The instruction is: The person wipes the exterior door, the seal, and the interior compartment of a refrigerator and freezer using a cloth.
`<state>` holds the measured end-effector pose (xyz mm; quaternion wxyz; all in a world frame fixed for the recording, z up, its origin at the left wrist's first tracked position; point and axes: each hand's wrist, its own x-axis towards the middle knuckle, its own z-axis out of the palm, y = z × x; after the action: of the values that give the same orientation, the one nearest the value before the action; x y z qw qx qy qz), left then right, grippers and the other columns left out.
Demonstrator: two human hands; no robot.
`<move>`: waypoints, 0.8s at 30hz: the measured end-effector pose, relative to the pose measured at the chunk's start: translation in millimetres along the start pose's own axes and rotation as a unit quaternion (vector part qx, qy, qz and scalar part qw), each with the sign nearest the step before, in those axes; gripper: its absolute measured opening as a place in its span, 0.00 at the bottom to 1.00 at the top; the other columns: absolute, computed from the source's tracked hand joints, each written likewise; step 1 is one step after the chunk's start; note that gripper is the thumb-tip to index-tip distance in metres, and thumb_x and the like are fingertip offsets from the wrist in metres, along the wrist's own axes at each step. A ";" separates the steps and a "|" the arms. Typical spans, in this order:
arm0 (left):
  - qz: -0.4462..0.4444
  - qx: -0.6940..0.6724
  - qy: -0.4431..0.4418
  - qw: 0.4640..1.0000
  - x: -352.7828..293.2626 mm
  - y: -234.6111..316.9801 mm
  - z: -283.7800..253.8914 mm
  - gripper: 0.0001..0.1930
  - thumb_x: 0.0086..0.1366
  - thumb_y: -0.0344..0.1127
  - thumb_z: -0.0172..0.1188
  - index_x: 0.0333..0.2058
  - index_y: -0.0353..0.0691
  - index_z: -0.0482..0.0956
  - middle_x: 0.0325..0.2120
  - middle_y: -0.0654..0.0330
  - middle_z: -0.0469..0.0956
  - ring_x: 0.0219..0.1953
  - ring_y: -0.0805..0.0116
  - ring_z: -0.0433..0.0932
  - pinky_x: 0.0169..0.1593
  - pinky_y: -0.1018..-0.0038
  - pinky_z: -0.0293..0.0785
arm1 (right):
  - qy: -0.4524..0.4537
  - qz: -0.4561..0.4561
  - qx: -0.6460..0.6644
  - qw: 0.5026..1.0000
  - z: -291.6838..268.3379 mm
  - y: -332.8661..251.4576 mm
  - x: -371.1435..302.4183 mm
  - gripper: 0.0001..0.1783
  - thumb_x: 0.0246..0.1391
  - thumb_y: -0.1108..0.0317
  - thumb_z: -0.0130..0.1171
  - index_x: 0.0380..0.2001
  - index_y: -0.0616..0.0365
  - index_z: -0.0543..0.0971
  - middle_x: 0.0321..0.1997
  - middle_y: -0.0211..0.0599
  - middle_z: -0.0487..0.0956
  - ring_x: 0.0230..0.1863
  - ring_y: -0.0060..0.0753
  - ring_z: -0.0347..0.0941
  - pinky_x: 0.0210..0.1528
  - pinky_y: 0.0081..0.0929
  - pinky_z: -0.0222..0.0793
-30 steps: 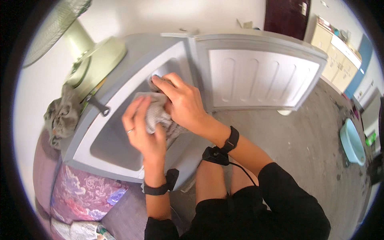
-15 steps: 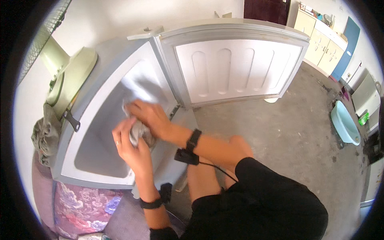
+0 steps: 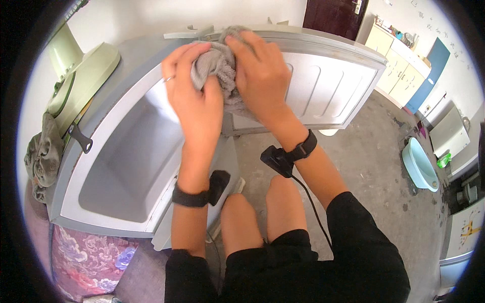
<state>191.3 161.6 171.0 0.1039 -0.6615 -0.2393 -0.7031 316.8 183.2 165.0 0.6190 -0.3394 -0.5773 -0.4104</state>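
Observation:
Bunched between my two hands is a grey cloth (image 3: 218,68), held up in front of the hinge side of a fridge. My left hand (image 3: 194,91) grips its left side, with a ring on one finger. On its right side my right hand (image 3: 260,78) has its fingers bent over the fabric. Behind them the white fridge door (image 3: 323,91) stands swung out to the right, its inner panel ribbed. Below and left of my hands lies the open grey compartment (image 3: 134,161) of the fridge; no items show in the visible part.
On the fridge's left side rest a pale green fan base (image 3: 93,76), a black-handled tool (image 3: 81,139) and a crumpled grey-green cloth (image 3: 44,156). A floral cushion (image 3: 93,260) lies lower left. A light blue tub (image 3: 420,164) stands on the concrete floor (image 3: 364,166) at right.
Both hands have lifted the grey cloth up and to the right, out of the compartment's opening to the door's hinge side. The view has shifted slightly.

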 end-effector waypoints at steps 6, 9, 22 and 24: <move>-0.209 -0.080 0.007 0.975 -61.5 -19.0 21.7 0.16 0.56 0.19 0.47 0.42 0.34 0.78 0.42 0.53 0.75 0.45 0.61 0.74 0.55 0.70 0.68 | -0.098 -0.022 0.031 0.994 -14.3 3.1 -47.6 0.17 0.40 0.74 0.60 0.38 0.50 0.83 0.43 0.27 0.78 0.30 0.35 0.70 0.29 0.28 0.71; -0.237 -0.055 -0.044 0.969 -82.9 -21.6 10.8 0.16 0.55 0.19 0.47 0.41 0.33 0.78 0.41 0.53 0.76 0.46 0.62 0.75 0.55 0.70 0.68 | -0.165 -0.012 0.074 0.983 -29.4 -0.5 -72.2 0.17 0.40 0.74 0.60 0.38 0.51 0.82 0.43 0.27 0.78 0.31 0.35 0.71 0.30 0.28 0.72; -0.062 0.124 -0.144 0.980 68.6 2.1 49.5 0.13 0.59 0.28 0.48 0.42 0.34 0.75 0.37 0.43 0.78 0.42 0.42 0.75 0.47 0.54 0.69 | -0.243 -0.032 -0.062 0.968 -18.2 39.0 74.9 0.03 0.41 0.69 0.60 0.22 0.53 0.81 0.31 0.34 0.79 0.33 0.43 0.76 0.30 0.35 0.73; -0.065 0.112 -0.191 0.973 76.7 12.7 66.9 0.13 0.61 0.33 0.47 0.40 0.34 0.74 0.33 0.41 0.79 0.39 0.40 0.76 0.44 0.51 0.69 | -0.263 -0.045 -0.128 0.955 -36.3 58.7 81.1 0.06 0.42 0.66 0.60 0.21 0.54 0.82 0.31 0.40 0.81 0.36 0.47 0.79 0.33 0.40 0.75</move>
<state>248.1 195.4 249.4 0.0838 -0.7508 -0.3742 -0.5379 385.2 166.8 244.9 0.3774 -0.4854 -0.6768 -0.4048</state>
